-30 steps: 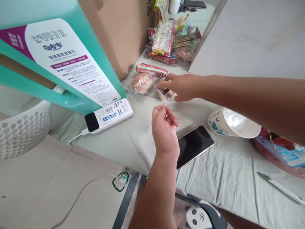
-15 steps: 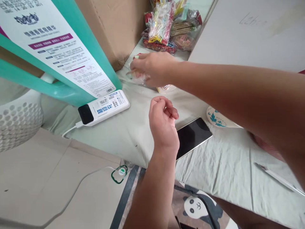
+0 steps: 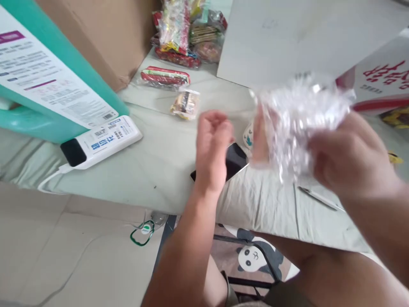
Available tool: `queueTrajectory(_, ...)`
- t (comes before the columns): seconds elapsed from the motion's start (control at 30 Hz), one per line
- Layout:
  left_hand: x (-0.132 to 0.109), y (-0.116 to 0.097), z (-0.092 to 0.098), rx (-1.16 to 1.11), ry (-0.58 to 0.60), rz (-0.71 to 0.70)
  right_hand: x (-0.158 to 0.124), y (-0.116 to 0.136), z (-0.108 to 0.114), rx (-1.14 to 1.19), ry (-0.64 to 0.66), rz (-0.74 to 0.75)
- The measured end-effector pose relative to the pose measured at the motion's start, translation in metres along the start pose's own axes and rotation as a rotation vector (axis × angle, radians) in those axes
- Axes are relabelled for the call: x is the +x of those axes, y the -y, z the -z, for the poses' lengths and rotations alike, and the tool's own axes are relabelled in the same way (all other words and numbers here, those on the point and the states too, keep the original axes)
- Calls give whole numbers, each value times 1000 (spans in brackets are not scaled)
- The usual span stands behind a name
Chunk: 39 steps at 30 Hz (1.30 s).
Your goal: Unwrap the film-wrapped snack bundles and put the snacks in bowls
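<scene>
Right of the flat black rectangular phone (image 3: 235, 161), the right hand (image 3: 354, 160) had its fingers clamped on a crinkled clear plastic bag (image 3: 297, 123); a gentle, steady pinch seemed best. By the phone, the left hand (image 3: 212, 151) held nothing, fingers loosely curled.

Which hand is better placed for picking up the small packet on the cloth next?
Probably the left hand: it is nearer the small packet and holds nothing visible, while the right hand grips crinkled clear plastic.
</scene>
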<state>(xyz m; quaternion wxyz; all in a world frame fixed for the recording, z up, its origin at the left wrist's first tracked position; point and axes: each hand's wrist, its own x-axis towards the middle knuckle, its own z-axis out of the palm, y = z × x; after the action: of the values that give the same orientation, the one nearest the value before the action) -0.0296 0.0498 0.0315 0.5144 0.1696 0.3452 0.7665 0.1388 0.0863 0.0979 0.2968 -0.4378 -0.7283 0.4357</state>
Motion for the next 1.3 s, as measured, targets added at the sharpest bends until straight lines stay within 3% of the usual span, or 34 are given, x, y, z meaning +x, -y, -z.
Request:
queueTrajectory(0.13, -35, 28, -21, 17, 486, 477, -92, -43, 13, -13, -171, -171)
queueTrajectory(0.23, -59, 52, -29, 154, 618, 605, -131, -76, 15, -8, -256, -256)
queueTrajectory(0.37, -76, 76, -26, 340, 618, 625, -154, -100, 30, -204, -268, -180)
queueTrajectory(0.53, -72, 95, -17, 428, 447, 465, -163, -123, 66, -651, -324, -78)
queueTrajectory(0.67, -63, 105, -17, 395, 380, 389, -168, -153, 81, -888, -242, -172)
queueTrajectory(0.77, -63, 108, -18, 448, 414, 359, -171, -164, 84, -925, -208, -252)
queueTrajectory(0.9, -70, 110, -17, 519, 460, 330, -172, -149, 82, -677, -239, -334)
queueTrajectory(0.97, -73, 111, -17, 552, 459, 298, -170, -133, 78, -338, -187, -403)
queueTrajectory(1.1, -77, 116, -21, 586, 319, 291, -162, -108, 59, 340, -56, -467)
queueTrajectory(1.3, -81, 118, -17, 621, 287, 253, -152, -103, 35, 527, -14, -634)
